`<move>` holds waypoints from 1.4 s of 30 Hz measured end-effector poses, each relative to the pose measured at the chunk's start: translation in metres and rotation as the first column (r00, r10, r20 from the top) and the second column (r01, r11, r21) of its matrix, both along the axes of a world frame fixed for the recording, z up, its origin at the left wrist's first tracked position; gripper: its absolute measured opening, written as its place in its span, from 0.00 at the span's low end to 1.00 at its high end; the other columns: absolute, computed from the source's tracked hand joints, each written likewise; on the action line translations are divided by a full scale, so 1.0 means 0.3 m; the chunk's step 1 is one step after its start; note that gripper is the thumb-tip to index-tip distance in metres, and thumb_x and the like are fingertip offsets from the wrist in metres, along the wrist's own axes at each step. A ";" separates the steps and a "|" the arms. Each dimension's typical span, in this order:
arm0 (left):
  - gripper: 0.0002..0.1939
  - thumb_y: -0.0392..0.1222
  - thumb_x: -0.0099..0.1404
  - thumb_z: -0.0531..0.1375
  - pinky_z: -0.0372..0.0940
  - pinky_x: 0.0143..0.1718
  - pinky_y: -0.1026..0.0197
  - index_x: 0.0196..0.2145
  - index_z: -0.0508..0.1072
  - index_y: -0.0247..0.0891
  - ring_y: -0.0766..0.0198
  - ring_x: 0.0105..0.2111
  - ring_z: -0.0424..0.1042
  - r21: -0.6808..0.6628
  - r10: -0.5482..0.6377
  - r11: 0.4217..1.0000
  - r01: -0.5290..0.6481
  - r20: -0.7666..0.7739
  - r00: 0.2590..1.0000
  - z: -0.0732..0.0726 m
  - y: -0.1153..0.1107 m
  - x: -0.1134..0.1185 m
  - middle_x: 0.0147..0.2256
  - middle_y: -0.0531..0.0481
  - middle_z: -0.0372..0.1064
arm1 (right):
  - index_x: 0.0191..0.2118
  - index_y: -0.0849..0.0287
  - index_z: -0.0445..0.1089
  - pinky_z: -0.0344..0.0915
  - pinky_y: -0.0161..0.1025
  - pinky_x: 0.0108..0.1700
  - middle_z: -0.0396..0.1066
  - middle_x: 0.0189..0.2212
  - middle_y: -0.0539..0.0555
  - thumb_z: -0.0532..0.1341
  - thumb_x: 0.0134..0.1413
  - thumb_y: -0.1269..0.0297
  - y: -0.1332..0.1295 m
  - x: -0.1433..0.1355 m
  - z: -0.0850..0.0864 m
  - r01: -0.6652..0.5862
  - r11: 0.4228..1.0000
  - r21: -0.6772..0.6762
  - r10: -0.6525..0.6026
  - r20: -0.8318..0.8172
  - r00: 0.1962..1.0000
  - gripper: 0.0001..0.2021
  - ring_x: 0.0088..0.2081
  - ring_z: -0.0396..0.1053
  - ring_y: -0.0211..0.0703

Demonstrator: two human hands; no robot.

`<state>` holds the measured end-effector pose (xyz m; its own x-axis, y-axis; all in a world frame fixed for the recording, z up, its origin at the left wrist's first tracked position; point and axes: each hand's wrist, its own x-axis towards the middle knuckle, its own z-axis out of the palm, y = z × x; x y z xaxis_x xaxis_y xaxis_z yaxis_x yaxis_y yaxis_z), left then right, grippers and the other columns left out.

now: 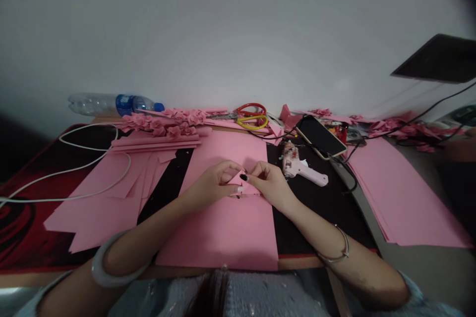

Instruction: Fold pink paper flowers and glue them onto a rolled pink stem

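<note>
We are finding room over the near end of the pink paper sheet; right, the hot-glue gun is obstructing us.

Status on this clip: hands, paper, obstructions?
Left hand and right hand both pinching small pink paper. Large pink sheet beneath. Glue gun to the right, not blocking.

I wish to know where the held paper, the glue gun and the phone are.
Held paper (249,189): head view, on its lower right part.
Glue gun (302,170): head view, on the upper handle.
Phone (322,137): head view, on its dark screen.
</note>
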<state>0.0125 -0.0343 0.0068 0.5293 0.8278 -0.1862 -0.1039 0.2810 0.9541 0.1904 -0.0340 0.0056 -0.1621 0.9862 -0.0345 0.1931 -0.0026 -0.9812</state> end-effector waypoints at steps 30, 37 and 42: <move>0.07 0.40 0.57 0.60 0.67 0.34 0.62 0.31 0.72 0.33 0.64 0.31 0.71 0.169 -0.063 0.982 0.089 -0.153 0.986 0.005 0.007 -0.005 0.30 0.50 0.70 | 0.20 0.60 0.61 0.48 0.33 0.22 0.60 0.17 0.45 0.65 0.44 0.58 -0.012 -0.010 -0.003 0.020 0.999 0.037 -0.022 0.040 0.999 0.15 0.20 0.52 0.32; 0.10 0.40 0.57 0.60 0.67 0.30 0.63 0.35 0.75 0.33 0.63 0.30 0.71 0.215 -0.046 0.973 0.085 -0.180 0.983 -0.004 0.008 -0.009 0.28 0.49 0.72 | 0.20 0.60 0.62 0.50 0.33 0.23 0.61 0.17 0.46 0.66 0.43 0.58 -0.007 -0.009 0.000 0.020 1.000 0.015 -0.020 0.001 1.000 0.15 0.20 0.53 0.32; 0.15 0.40 0.57 0.59 0.65 0.29 0.64 0.42 0.75 0.34 0.63 0.29 0.71 0.230 -0.038 0.969 0.087 -0.206 0.978 -0.007 0.009 -0.012 0.27 0.50 0.72 | 0.20 0.60 0.61 0.48 0.33 0.23 0.59 0.16 0.45 0.66 0.43 0.58 -0.007 -0.010 -0.005 0.017 1.000 0.008 -0.017 -0.019 1.000 0.15 0.20 0.52 0.31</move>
